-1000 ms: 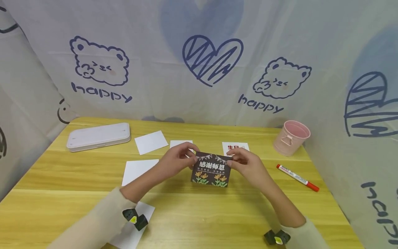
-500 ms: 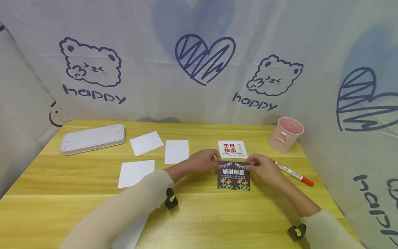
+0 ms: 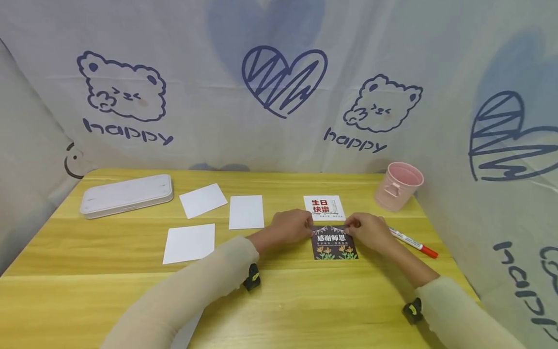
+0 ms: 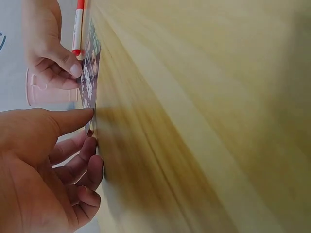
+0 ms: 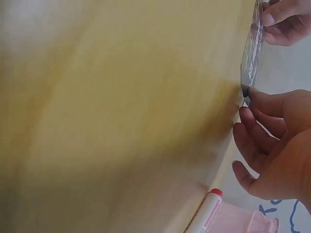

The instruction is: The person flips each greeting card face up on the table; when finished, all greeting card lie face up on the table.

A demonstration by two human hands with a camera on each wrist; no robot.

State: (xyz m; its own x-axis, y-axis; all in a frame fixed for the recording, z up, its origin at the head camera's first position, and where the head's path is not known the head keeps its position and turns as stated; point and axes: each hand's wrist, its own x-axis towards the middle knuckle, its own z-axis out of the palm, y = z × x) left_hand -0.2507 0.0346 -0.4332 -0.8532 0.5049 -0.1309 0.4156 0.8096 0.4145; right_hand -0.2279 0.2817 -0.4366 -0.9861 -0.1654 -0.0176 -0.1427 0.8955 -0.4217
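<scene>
A dark greeting card (image 3: 334,247) with white lettering, bunting and orange flowers lies low over the wooden table, right of centre in the head view. At its upper left corner my left hand (image 3: 292,226) pinches it between thumb and fingers. Its upper right corner is pinched by my right hand (image 3: 368,231). In both wrist views the card appears nearly edge-on, close to the tabletop. Just behind it lies a white birthday card (image 3: 330,207) with red characters. My left fingertips partly cover that card's lower left corner.
Blank white cards (image 3: 246,212) lie left of my hands, and another white sheet (image 3: 188,334) is partly under my left sleeve. A white case (image 3: 126,195) sits at the back left. To the right are a pink bucket (image 3: 397,188) and a red-capped marker (image 3: 411,241).
Both hands have moved right and lowered the dark card from a raised, tilted pose to just in front of the birthday card. The blank card behind my left hand is uncovered.
</scene>
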